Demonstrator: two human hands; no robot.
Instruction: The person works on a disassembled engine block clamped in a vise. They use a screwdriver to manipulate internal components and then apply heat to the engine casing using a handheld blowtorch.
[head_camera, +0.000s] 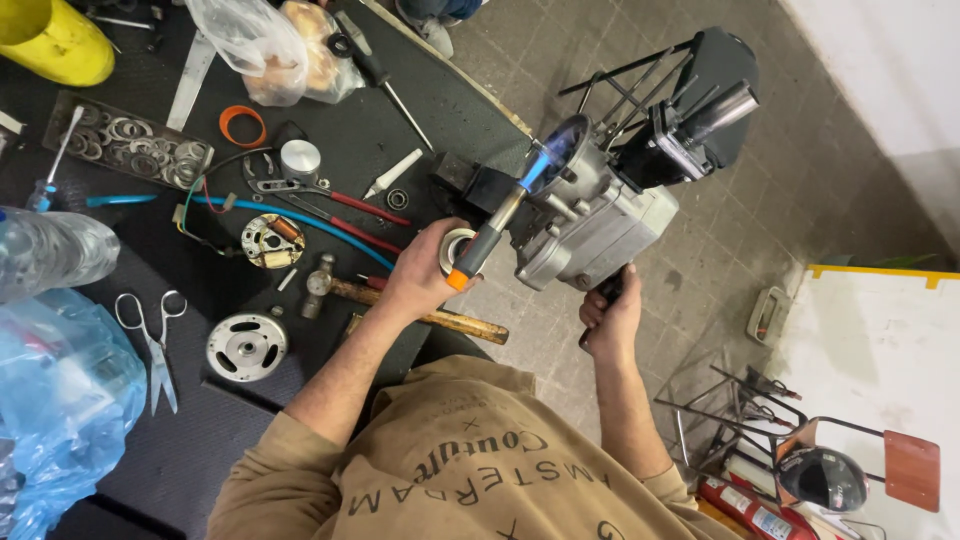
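Lit torch, bearing ring and engine case held at the worktop edge

A slim gas torch (497, 222) with a grey barrel and orange end cap slants up to the right, its blue flame touching the engine case (600, 225), a bare grey cast-metal block that stands tilted past the worktop's right edge, over the tiled floor. A silver bearing ring (452, 247) sits just beside the torch's orange end, left of the case, its open bore facing the camera.
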